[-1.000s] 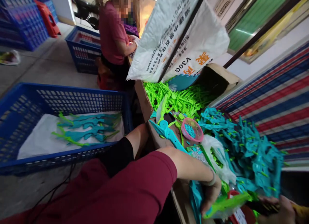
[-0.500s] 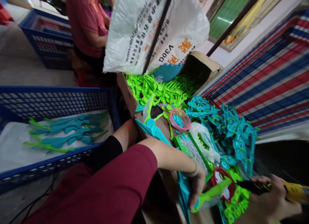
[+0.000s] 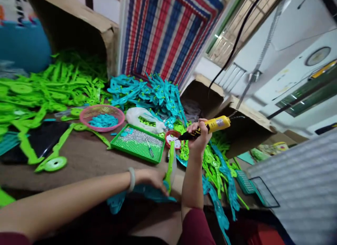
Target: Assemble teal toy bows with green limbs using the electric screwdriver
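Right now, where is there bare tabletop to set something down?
Bare brown tabletop shows between the green tray and the left forearm, reaching left to the green disc part. It is crowded behind, with the green pile and turquoise pile, and among loose parts beyond the right forearm.

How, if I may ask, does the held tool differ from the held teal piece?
Colour: the tool is yellow and black, while the teal piece has a green arm.
Pose: the tool slants down toward its black tip, while the teal piece's green arm points up.
Place: the right hand holds the tool higher in view than the left hand holds the teal piece.
Both are partly hidden by the hands.
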`<state>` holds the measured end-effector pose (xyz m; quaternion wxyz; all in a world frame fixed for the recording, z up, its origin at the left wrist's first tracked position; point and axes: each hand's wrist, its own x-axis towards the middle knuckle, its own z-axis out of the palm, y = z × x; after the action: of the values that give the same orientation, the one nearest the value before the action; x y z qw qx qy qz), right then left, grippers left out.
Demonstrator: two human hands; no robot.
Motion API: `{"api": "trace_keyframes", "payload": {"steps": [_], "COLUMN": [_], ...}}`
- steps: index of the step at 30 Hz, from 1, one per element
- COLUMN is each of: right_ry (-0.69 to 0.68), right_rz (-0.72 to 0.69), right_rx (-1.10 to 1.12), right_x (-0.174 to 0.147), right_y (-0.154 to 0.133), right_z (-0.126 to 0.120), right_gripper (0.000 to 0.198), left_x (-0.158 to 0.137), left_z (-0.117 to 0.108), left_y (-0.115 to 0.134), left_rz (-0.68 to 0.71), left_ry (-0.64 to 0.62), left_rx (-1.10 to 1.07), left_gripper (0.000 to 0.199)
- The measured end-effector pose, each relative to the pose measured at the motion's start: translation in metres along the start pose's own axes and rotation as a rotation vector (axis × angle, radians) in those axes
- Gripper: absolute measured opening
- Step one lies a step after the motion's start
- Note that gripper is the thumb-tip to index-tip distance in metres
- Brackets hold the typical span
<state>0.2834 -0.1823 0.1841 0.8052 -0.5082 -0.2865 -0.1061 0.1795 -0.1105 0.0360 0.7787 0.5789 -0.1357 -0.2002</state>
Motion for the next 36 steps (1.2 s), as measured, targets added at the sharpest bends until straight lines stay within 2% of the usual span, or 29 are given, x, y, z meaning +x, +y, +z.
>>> {"api": "trace_keyframes", "payload": {"steps": [5, 9, 12, 14, 15, 17, 18, 21, 25, 27, 28, 31, 32, 34, 36], "right_ry": [-0.038, -0.067, -0.111, -0.146, -0.16, -0.168, -0.17, -0.16, -0.059, -0.017, -0.015, -0.064, -0.08, -0.086, -0.07], "right_rz": [0.008, 0.025, 0.085, 0.123, 0.14, 0.158, 0.164, 0.163, 0.101, 0.071, 0.071, 0.138, 0.17, 0.228, 0.269], "right_rx": [-0.045, -0.054, -0.03, -0.021, -0.023, -0.024, -0.02, -0.013, -0.109, -0.191, -0.232, -0.305, -0.307, -0.291, -0.27], "right_x": [0.0, -0.001, -0.01, -0.018, -0.021, -0.027, -0.029, -0.031, -0.034, -0.038, -0.042, -0.06, -0.068, -0.085, -0.098], "right_y": [0.012, 0.033, 0.035, 0.033, 0.033, 0.034, 0.035, 0.044, 0.055, 0.056, 0.054, 0.047, 0.044, 0.041, 0.042], "right_z": [0.003, 0.014, 0.026, 0.033, 0.036, 0.041, 0.043, 0.047, 0.038, 0.023, 0.014, -0.019, -0.029, -0.046, -0.058], "right_gripper": [0.03, 0.033, 0.03, 0.028, 0.028, 0.028, 0.028, 0.028, 0.031, 0.031, 0.031, 0.028, 0.027, 0.024, 0.025], "left_x": [-0.001, -0.026, -0.052, -0.063, -0.064, -0.06, -0.054, -0.037, -0.038, -0.052, -0.06, -0.079, -0.081, -0.078, -0.07], "left_z": [-0.021, -0.041, -0.051, -0.057, -0.061, -0.068, -0.072, -0.088, -0.101, -0.09, -0.077, -0.016, 0.007, 0.048, 0.071], "left_y": [0.0, 0.003, 0.029, 0.048, 0.055, 0.065, 0.068, 0.07, 0.067, 0.059, 0.051, 0.016, 0.002, -0.027, -0.05], "left_rz": [-0.061, -0.043, 0.083, 0.254, 0.35, 0.486, 0.499, 0.416, 0.279, 0.237, 0.231, 0.281, 0.304, 0.24, 0.164], "left_ry": [0.128, 0.266, 0.537, 0.72, 0.762, 0.723, 0.665, 0.56, 0.573, 0.565, 0.536, 0.363, 0.359, 0.391, 0.441], "left_rx": [0.446, 0.662, 0.783, 0.884, 0.935, 1.055, 1.127, 1.336, 1.469, 1.506, 1.518, 1.609, 1.633, 1.631, 1.665], "left_gripper": [0.03, 0.021, 0.021, 0.028, 0.032, 0.032, 0.028, 0.013, 0.02, 0.021, 0.019, 0.03, 0.04, 0.061, 0.061]}}
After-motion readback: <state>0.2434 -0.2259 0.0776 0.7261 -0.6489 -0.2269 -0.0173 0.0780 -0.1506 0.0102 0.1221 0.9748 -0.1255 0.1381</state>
